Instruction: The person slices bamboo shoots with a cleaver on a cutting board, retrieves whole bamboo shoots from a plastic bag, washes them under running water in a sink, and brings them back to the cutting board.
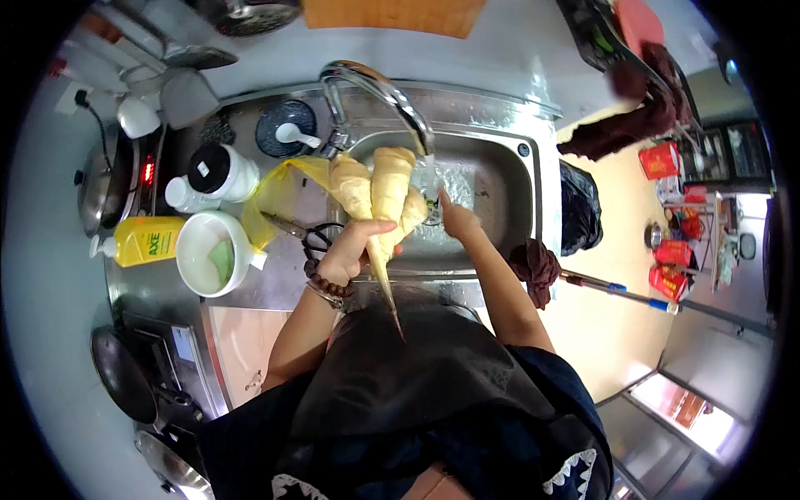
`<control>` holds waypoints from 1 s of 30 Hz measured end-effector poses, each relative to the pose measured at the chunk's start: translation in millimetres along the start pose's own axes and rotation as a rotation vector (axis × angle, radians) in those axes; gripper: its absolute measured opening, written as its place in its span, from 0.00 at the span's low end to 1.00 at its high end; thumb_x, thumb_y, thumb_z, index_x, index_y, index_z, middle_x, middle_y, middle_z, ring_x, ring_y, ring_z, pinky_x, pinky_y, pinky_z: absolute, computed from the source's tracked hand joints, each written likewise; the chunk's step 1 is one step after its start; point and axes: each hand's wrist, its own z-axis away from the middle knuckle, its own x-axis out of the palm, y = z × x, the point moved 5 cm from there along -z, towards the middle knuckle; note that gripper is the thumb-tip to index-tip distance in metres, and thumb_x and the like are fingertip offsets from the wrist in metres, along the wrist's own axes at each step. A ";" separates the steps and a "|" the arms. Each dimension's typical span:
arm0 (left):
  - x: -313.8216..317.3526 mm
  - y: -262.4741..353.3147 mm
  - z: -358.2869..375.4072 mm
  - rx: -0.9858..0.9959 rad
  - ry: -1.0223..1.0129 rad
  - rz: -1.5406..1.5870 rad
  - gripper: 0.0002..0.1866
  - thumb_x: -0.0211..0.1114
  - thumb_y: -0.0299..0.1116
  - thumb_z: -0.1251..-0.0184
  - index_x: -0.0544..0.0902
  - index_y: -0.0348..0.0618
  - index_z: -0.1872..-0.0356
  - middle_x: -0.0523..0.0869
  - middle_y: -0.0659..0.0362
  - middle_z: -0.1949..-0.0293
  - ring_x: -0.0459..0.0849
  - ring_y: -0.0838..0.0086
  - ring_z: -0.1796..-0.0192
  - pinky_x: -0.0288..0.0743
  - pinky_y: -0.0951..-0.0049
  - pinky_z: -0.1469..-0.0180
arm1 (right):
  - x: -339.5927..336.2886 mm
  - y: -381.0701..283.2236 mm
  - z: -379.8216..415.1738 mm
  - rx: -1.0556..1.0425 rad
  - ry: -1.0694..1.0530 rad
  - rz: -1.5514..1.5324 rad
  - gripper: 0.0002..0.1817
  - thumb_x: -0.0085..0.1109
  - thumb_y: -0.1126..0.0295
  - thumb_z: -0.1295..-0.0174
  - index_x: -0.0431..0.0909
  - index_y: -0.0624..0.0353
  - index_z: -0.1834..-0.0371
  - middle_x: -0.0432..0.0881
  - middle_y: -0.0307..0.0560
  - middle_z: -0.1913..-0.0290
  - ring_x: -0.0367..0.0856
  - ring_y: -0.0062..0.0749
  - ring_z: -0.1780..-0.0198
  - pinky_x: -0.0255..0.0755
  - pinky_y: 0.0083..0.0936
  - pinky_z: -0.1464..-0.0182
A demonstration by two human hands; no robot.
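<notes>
My left hand (346, 250) is closed around several peeled, pale yellow bamboo shoots (390, 187). Their thick ends point away from me, and one long thin tip hangs down toward my apron. The bunch is over the left edge of the metal sink (500, 200). Inside the sink, close to the shoots, is my right hand (460, 222), beside the water running from the tap (383, 83). One of its digits is raised and the rest look curled in; what they hold, if anything, is hidden. A small dark and green patch shows beside its fingertips, too small to name.
Left of the sink are scissors (287, 227), a yellow plastic bag (279, 196), a white bowl (200, 262) with a green sponge, a yellow AXE bottle (148, 240) and white jars. A black bag (581, 208) hangs to the right, above a dark cloth (535, 271).
</notes>
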 end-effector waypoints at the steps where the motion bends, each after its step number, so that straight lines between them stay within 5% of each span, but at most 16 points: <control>1: -13.6 2.2 6.2 0.028 0.151 -0.252 0.18 0.61 0.31 0.44 0.73 0.31 0.54 0.81 0.49 0.66 0.81 0.70 0.71 0.74 0.76 0.69 | -0.8 -7.7 -1.7 -0.090 0.020 0.263 0.17 0.44 0.63 0.36 0.67 0.54 0.46 0.81 0.55 0.71 0.82 0.44 0.70 0.74 0.36 0.72; 2: -18.7 5.9 10.9 0.152 0.124 -0.267 0.14 0.64 0.29 0.47 0.77 0.31 0.61 0.81 0.55 0.71 0.80 0.73 0.74 0.73 0.78 0.71 | -1.6 -15.5 -2.7 -0.174 0.064 0.528 0.18 0.45 0.63 0.36 0.66 0.54 0.44 0.81 0.56 0.70 0.82 0.47 0.68 0.75 0.39 0.69; 5: -44.7 10.3 39.0 0.173 0.233 -0.333 0.14 0.64 0.28 0.48 0.77 0.33 0.60 0.80 0.58 0.72 0.79 0.75 0.73 0.72 0.79 0.71 | -14.8 -53.0 -23.9 -0.061 -0.279 0.060 0.29 0.50 0.65 0.40 0.56 0.49 0.35 0.79 0.61 0.60 0.80 0.53 0.59 0.73 0.43 0.57; 8: -62.6 16.9 67.0 0.269 0.256 -0.277 0.15 0.65 0.27 0.48 0.76 0.35 0.58 0.81 0.58 0.70 0.80 0.76 0.72 0.73 0.78 0.68 | -46.3 -121.6 -36.7 -0.132 -0.203 -0.048 0.26 0.50 0.69 0.42 0.61 0.50 0.37 0.79 0.61 0.59 0.78 0.52 0.56 0.72 0.43 0.54; 10: -70.6 21.7 87.0 0.406 0.231 -0.300 0.20 0.66 0.26 0.47 0.74 0.35 0.52 0.81 0.58 0.62 0.80 0.77 0.64 0.73 0.77 0.60 | -61.8 -166.0 -46.9 -0.489 0.383 -0.249 0.17 0.45 0.65 0.39 0.68 0.58 0.49 0.79 0.60 0.61 0.80 0.52 0.58 0.74 0.43 0.58; 14: -71.5 26.9 129.9 0.637 0.206 -0.324 0.26 0.68 0.24 0.48 0.71 0.37 0.45 0.78 0.63 0.55 0.75 0.80 0.54 0.71 0.77 0.53 | -9.5 -195.3 -94.7 -0.438 -0.079 0.120 0.16 0.40 0.63 0.38 0.77 0.60 0.63 0.81 0.55 0.65 0.80 0.53 0.60 0.74 0.44 0.59; 16: -73.2 14.5 150.0 0.688 0.293 -0.304 0.27 0.67 0.25 0.47 0.71 0.38 0.44 0.78 0.62 0.54 0.74 0.79 0.54 0.70 0.77 0.53 | -11.3 -192.5 -97.5 -0.508 0.073 0.159 0.08 0.52 0.69 0.44 0.77 0.58 0.64 0.81 0.53 0.69 0.81 0.46 0.67 0.74 0.40 0.66; 17: -75.1 5.9 162.5 0.717 0.335 -0.306 0.27 0.67 0.25 0.47 0.70 0.38 0.43 0.78 0.62 0.53 0.74 0.79 0.53 0.70 0.77 0.52 | -21.9 -184.0 -100.9 -0.526 0.094 0.174 0.10 0.53 0.64 0.42 0.77 0.60 0.69 0.80 0.56 0.71 0.80 0.49 0.66 0.73 0.41 0.66; 18: -79.8 -6.1 176.0 0.676 0.419 -0.420 0.28 0.66 0.25 0.46 0.68 0.39 0.42 0.76 0.62 0.51 0.74 0.79 0.52 0.70 0.77 0.51 | -47.2 -173.8 -96.9 -0.518 0.218 -0.154 0.14 0.54 0.61 0.43 0.77 0.62 0.70 0.79 0.60 0.71 0.78 0.55 0.65 0.71 0.44 0.64; 20: -83.9 -39.9 196.1 0.709 0.441 -0.309 0.28 0.65 0.26 0.45 0.68 0.39 0.42 0.76 0.60 0.49 0.73 0.76 0.48 0.67 0.73 0.46 | -49.2 -161.3 -100.4 -0.492 0.175 -0.173 0.17 0.56 0.57 0.45 0.78 0.64 0.71 0.78 0.61 0.71 0.77 0.57 0.66 0.71 0.44 0.64; 23: -80.6 -111.5 236.6 1.048 0.587 -0.165 0.25 0.64 0.29 0.45 0.70 0.37 0.44 0.76 0.58 0.49 0.73 0.75 0.47 0.67 0.71 0.43 | -29.0 -151.8 -110.5 -0.943 0.191 0.140 0.14 0.59 0.65 0.45 0.79 0.49 0.54 0.80 0.52 0.61 0.78 0.46 0.61 0.72 0.38 0.64; 26: -60.2 -211.9 285.0 0.742 1.088 0.112 0.23 0.64 0.31 0.51 0.75 0.35 0.52 0.80 0.56 0.57 0.75 0.75 0.55 0.69 0.74 0.51 | -62.7 -156.0 -49.5 -0.757 0.091 0.380 0.19 0.53 0.57 0.40 0.78 0.62 0.56 0.80 0.59 0.61 0.79 0.51 0.63 0.72 0.39 0.61; 27: -50.3 -231.8 300.6 0.654 1.136 0.185 0.22 0.64 0.32 0.53 0.76 0.35 0.54 0.80 0.56 0.60 0.75 0.75 0.58 0.69 0.75 0.54 | -51.2 -129.0 -71.3 -1.062 0.344 0.160 0.18 0.51 0.57 0.39 0.78 0.63 0.60 0.81 0.59 0.62 0.79 0.54 0.64 0.71 0.40 0.62; 28: -57.0 -271.2 294.3 0.949 1.227 0.296 0.20 0.64 0.33 0.53 0.76 0.35 0.57 0.80 0.57 0.66 0.74 0.75 0.63 0.69 0.75 0.59 | -80.7 -138.7 -11.6 -0.959 0.190 0.059 0.19 0.48 0.57 0.37 0.78 0.62 0.59 0.81 0.57 0.65 0.80 0.50 0.65 0.71 0.39 0.61; 29: -19.9 -317.9 327.0 0.735 1.417 0.306 0.18 0.63 0.33 0.53 0.77 0.35 0.59 0.79 0.60 0.69 0.74 0.77 0.65 0.69 0.75 0.63 | -74.0 -144.3 26.9 -0.992 0.119 -0.005 0.18 0.47 0.58 0.37 0.78 0.63 0.60 0.81 0.56 0.67 0.80 0.49 0.67 0.71 0.38 0.61; 30: -32.0 -372.1 317.9 0.804 1.481 0.317 0.17 0.63 0.33 0.52 0.78 0.36 0.61 0.78 0.62 0.71 0.74 0.79 0.68 0.69 0.77 0.65 | -79.9 -144.1 44.6 -0.984 0.085 -0.059 0.18 0.46 0.59 0.36 0.78 0.63 0.60 0.82 0.54 0.70 0.80 0.47 0.68 0.71 0.37 0.61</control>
